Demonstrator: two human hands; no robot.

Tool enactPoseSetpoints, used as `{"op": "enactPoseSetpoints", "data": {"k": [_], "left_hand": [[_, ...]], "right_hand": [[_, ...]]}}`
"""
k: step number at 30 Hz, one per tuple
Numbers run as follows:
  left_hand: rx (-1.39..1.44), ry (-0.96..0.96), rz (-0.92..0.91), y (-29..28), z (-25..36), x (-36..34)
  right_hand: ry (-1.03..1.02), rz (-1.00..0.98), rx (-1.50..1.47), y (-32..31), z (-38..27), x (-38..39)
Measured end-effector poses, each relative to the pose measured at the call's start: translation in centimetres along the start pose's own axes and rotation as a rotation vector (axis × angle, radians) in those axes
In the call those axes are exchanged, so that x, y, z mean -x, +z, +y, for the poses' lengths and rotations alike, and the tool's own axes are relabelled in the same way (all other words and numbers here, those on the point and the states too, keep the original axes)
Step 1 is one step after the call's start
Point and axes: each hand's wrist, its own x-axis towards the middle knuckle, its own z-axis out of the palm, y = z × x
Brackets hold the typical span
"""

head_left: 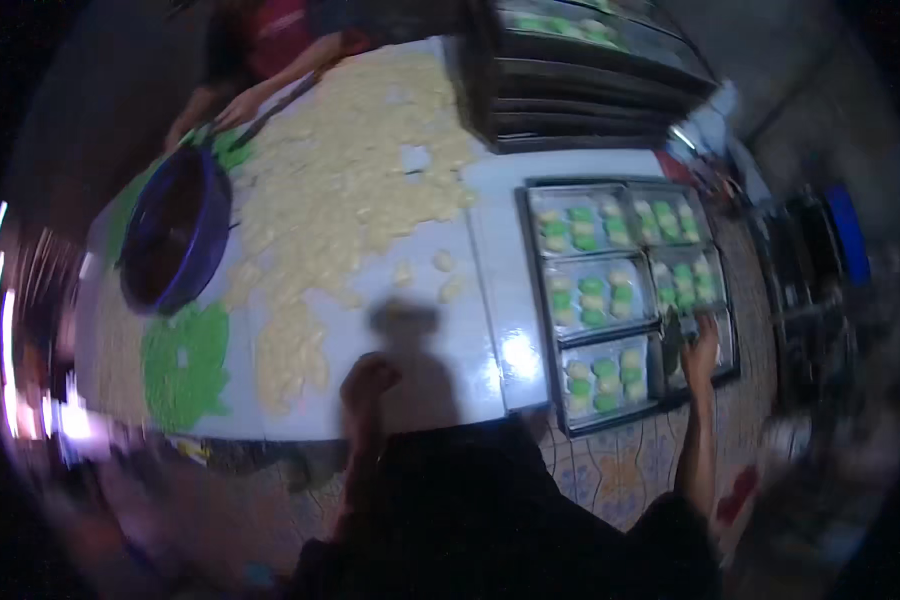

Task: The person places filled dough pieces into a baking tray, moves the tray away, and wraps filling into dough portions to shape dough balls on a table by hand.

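The left hand [370, 378] rests on the near edge of the white table [490, 300], with the fingers curled into a loose fist that holds nothing I can see. Just beyond it on the table lie many pale yellow dough pieces [350, 190], and a patch of green pieces [183, 365] lies further to the left. A purple basin [175, 240] stands on the far left part of the table. The right hand [702, 350] reaches to the black tray [540, 300] on the right side, which carries clear boxes [598, 295] filled with green and yellow pieces. This hand is at the near right corner of the tray, touching a box there; the picture is blurred, so I cannot tell if the fingers grip it or only lie on it. At the far end of the table another person's hand [240, 105] works near a thin stick [275, 110]. Behind the tray stands a dark rack [570, 90] with shelves.
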Motion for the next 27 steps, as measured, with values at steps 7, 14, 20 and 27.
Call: {"op": "enactPoseSetpoints", "data": {"k": [7, 14, 20, 27], "left_hand": [[0.144, 0.15, 0.339, -12.4, -2.5, -1.3], [-0.016, 0.247, 0.819, -27.7, -5.0, 0.4], [-0.056, 0.164, 1.003, -35.6, -5.2, 0.4], [-0.248, 0.189, 0.951, -41.4, -6.1, -3.5]], "right_hand": [[-0.421, -0.572, -0.652, 10.0, -28.0, 6.0], [-0.783, -1.169, -0.716, 20.8, -57.0, 13.4], [-0.914, -1.199, -0.653, 30.5, -72.7, 19.4], [-1.155, -0.704, -0.285, 37.1, -83.6, 26.7]]}}
